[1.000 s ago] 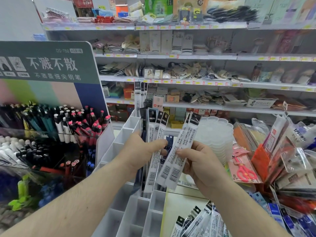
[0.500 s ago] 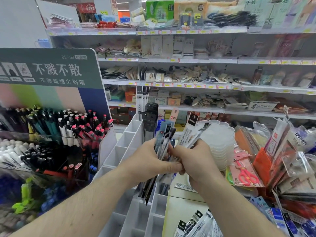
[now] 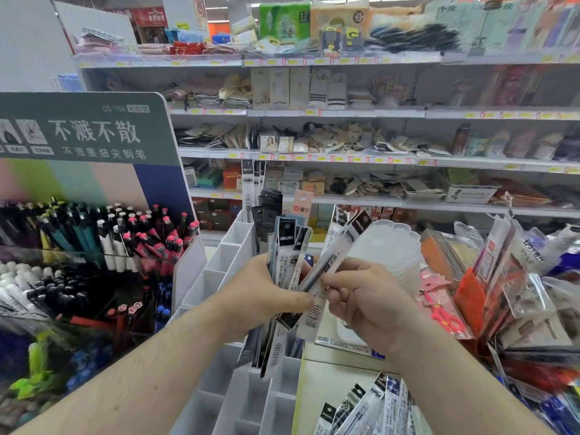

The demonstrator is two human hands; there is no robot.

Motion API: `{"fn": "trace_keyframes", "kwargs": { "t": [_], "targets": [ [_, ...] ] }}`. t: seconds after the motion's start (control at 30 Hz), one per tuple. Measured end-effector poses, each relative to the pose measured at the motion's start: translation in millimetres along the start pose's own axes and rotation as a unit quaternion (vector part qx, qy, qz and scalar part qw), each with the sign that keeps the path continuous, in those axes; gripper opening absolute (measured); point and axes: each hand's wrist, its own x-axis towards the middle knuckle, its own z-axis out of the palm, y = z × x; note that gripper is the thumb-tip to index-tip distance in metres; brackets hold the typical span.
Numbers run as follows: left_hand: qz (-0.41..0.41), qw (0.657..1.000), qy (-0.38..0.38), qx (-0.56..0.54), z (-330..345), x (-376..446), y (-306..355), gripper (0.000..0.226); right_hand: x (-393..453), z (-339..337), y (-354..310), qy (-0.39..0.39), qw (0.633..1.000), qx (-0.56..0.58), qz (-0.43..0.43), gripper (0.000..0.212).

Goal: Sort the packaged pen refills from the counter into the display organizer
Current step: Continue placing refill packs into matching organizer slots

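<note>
I'm looking at a stationery shop. Behind the white display organizer [image 3: 219, 268] run long shelves [image 3: 345, 113] edged with yellow price tags and stacked with packaged goods. Left of the organizer stands a pen rack [image 3: 94, 240] under a printed brand sign [image 3: 84, 130].

Bright, even overhead store light fills the frame, casting only soft shadows. Wide-angle distortion bends the shelves [image 3: 345, 114] toward the frame's edges. The hanging packets [image 3: 518, 277] at the right edge smear with motion blur, and the far goods are soft.
</note>
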Motion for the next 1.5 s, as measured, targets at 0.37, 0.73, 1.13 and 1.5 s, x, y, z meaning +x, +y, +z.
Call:
{"fn": "trace_keyframes", "kwargs": {
  "t": [0.37,0.73,1.13,1.5],
  "targets": [
    [-0.055,0.989,0.082,-0.113,-4,2,1,0.041,7,-5,5,0.114,0.983,-0.046,-0.137,0.023],
    [-0.048,0.992,0.029,-0.116,-2,1,-3,0.04,12,17,6,0.01,0.995,0.071,-0.063,0.017],
    [-0.076,0.992,0.028,-0.095,2,-3,7,0.036,14,14,4,0.093,0.984,-0.051,-0.145,0.012],
    [-0.094,0.993,-0.009,0.067,-6,2,0,0.096,20,9,0,0.089,0.984,-0.052,-0.144,0.017]
  ]
}}
